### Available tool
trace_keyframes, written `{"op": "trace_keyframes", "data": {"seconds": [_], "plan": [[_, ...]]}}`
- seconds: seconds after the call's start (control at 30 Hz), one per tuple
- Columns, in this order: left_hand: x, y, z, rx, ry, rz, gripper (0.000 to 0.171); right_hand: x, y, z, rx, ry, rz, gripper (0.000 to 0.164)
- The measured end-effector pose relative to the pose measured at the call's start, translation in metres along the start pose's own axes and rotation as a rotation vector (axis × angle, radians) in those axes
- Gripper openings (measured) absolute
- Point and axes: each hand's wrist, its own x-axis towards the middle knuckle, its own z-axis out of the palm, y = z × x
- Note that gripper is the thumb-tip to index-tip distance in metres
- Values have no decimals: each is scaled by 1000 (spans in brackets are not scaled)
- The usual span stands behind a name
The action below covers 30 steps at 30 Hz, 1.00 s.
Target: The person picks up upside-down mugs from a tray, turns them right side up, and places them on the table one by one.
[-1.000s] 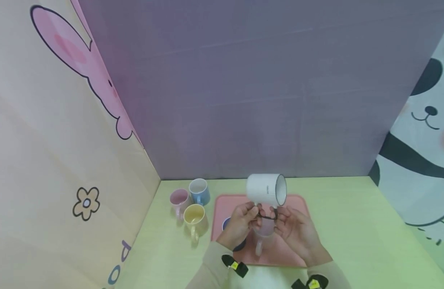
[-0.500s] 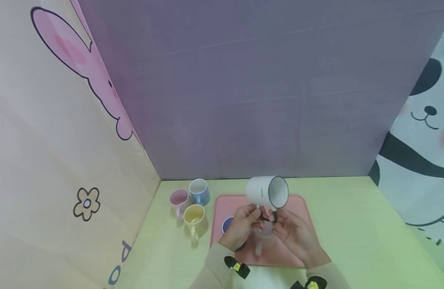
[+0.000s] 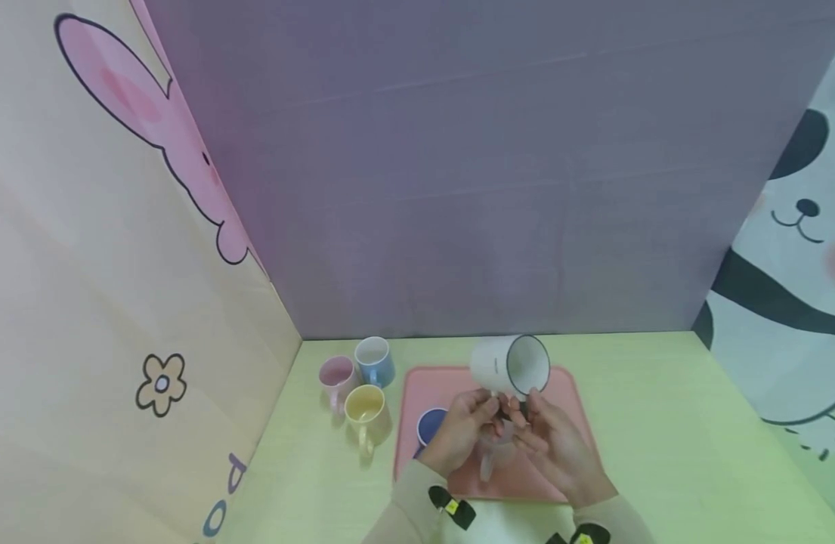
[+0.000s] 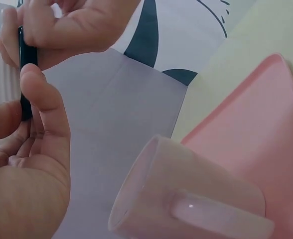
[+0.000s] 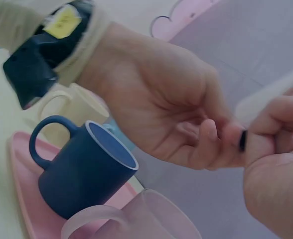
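Observation:
A white mug (image 3: 492,363) with a dark rim and a black handle (image 4: 29,55) lies sideways in the air above the pink tray, its mouth turned to the right and toward me. My left hand (image 3: 458,431) pinches the handle between thumb and fingers. My right hand (image 3: 560,449) has curled fingers at the handle's other end, near the rim. Below the hands, on the tray (image 3: 422,381), stand a dark blue mug (image 5: 86,169), partly behind my left hand in the head view, and a pale pink translucent mug (image 4: 196,184).
Left of the tray, a pink mug (image 3: 338,372), a light blue mug (image 3: 383,372) and a yellow mug (image 3: 367,408) stand close together on the pale green table (image 3: 675,423). A grey-purple panel (image 3: 424,189) rises behind the table, with printed walls on both sides.
The white mug has turned so its mouth faces me more, and has shifted slightly right and down. Both hands moved with it; the right fingers now reach nearer its rim.

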Motion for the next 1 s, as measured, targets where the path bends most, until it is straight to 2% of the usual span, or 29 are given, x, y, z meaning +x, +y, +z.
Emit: {"op": "trace_keyframes", "data": {"seconds": [0.2,0.33,0.5,0.63,0.73,0.83,0.9,1.0], "plan": [[1,-4,4,23,41,-27,27,1,4,3,37,25,-61,51],[0,-1,7,65,89,-36,23,0,3,3,-7,54,-68,50],[-1,3,8,155,200,-37,19,-3,0,2,-54,100,-72,39],[-3,11,1,248,282,-50,17,-7,-3,0,-145,181,-76,25],[-4,17,-11,337,312,-37,17,-10,-8,-2,-262,305,-96,24],[-7,21,-23,473,342,12,16,-13,-15,-5,-386,472,-96,31],[-11,22,-32,569,363,32,15,-14,-21,-9,-457,588,-77,35],[-16,21,-44,685,400,66,11,-18,-28,-15,-522,704,-31,34]]}}
